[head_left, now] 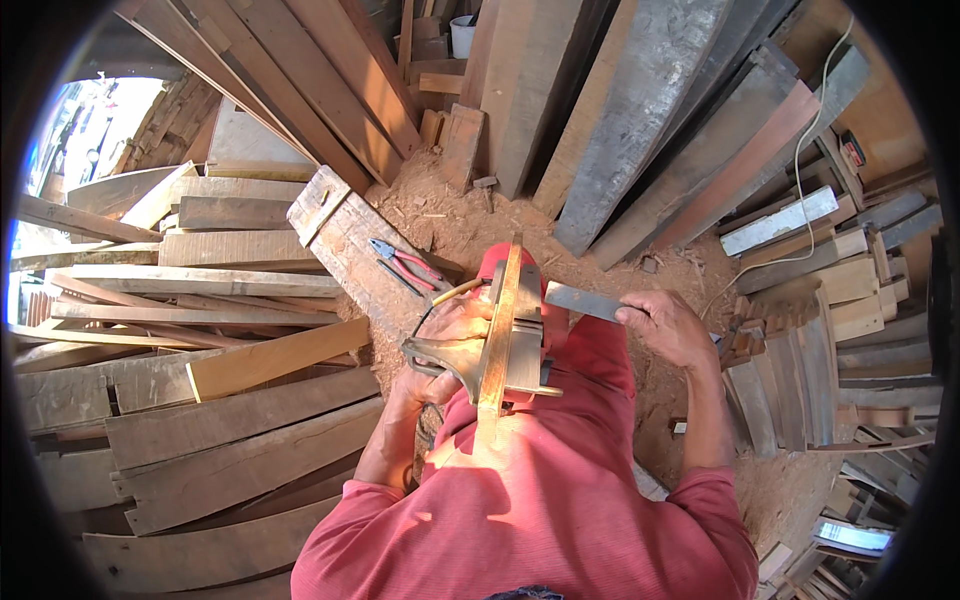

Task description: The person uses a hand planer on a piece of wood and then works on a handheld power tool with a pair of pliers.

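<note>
My left hand [420,385] is closed on the handle of a wood-and-metal tool [450,360] held over my lap. A long, narrow wooden bar [499,335] runs lengthwise along it; whether it is part of the tool cannot be told. A dark cord hangs by its left side. My right hand [660,325] grips a flat grey metal blade [578,298] at its right end, just right of the tool. Red-handled pliers [410,268] lie on a weathered plank [335,230] ahead of my left hand, beside a second slim dark tool.
Stacked boards [230,440] fill the left side. Tall planks [620,120] stand at the back. Short offcuts [845,310] are piled at the right, where a white cord [800,175] runs down. Wood shavings [440,190] cover the ground; a white bucket [462,35] sits far back.
</note>
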{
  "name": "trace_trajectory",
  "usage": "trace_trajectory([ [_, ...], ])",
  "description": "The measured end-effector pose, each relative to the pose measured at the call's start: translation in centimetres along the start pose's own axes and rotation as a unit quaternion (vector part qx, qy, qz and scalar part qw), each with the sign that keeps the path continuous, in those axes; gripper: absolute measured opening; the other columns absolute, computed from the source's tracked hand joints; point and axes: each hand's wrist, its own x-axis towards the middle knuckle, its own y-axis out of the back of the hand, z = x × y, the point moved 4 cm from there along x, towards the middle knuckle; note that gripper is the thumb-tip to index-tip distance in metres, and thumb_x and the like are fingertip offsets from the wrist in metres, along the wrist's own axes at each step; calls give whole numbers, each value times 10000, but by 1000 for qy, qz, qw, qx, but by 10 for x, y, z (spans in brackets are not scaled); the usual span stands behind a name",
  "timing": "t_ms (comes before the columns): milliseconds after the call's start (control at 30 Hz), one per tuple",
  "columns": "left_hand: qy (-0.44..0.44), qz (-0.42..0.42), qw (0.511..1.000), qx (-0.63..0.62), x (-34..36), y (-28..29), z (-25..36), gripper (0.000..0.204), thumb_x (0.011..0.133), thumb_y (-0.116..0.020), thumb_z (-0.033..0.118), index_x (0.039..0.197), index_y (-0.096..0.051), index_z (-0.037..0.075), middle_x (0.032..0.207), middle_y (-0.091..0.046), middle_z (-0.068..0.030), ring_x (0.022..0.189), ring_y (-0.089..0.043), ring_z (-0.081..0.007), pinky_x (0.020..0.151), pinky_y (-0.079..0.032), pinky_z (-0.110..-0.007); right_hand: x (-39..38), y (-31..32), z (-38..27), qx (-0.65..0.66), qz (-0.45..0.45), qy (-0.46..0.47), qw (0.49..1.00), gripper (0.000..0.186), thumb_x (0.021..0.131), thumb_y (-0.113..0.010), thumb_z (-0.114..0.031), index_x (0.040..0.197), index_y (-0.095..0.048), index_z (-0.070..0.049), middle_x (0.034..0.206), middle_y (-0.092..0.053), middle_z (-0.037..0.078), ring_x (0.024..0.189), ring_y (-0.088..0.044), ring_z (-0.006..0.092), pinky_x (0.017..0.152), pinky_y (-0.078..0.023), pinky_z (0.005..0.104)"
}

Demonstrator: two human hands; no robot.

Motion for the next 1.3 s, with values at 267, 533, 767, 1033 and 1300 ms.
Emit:
trace_trajectory([
  [267, 15, 4, 1000, -2, -6, 6, 1, 483, 920, -545, 405, 1241, -670, 67, 1340, -611, -168, 1244, -561, -428, 1110, -383, -554, 11, -21, -5, -8, -2, 51, 999, 404, 990, -596, -397, 1009, -694, -6, 808, -640, 204, 773, -630, 407, 727, -487, 465],
  [533, 24, -2, 1000, -3, -5, 6, 1, 480, 918, -549, 395, 1249, -673, 70, 1352, -612, -167, 1254, -560, -430, 1115, -384, -555, 20, -32, -13, -15, -23, 45, 999, 334, 992, -591, -359, 1027, -706, -47, 884, -680, 219, 892, -652, 442, 783, -492, 510],
  [767, 35, -3, 999, -8, -3, 7, -3, 479, 916, -552, 386, 1255, -676, 72, 1363, -612, -165, 1263, -560, -431, 1119, -384, -555, 21, -29, -18, -27, -26, 40, 998, 311, 988, -600, -343, 1043, -715, -60, 909, -683, 231, 912, -648, 451, 801, -492, 518],
  [1033, 55, -45, 997, -3, -4, 6, -7, 834, 852, -545, 727, 1313, -656, 40, 1404, -600, -200, 1329, -524, -414, 1167, -299, -580, 15, -27, -21, -49, -10, 40, 998, 299, 991, -600, -343, 1028, -716, -70, 918, -692, 216, 921, -651, 451, 798, -497, 523],
  [1300, 11, -12, 1000, 24, 6, 1, 7, 553, 918, -546, 470, 1221, -686, 29, 1360, -611, -193, 1278, -559, -422, 1130, -358, -562, 7, -30, -17, -74, 21, 62, 995, 297, 1016, -567, -369, 979, -710, -111, 883, -702, 185, 907, -668, 431, 794, -507, 541],
])
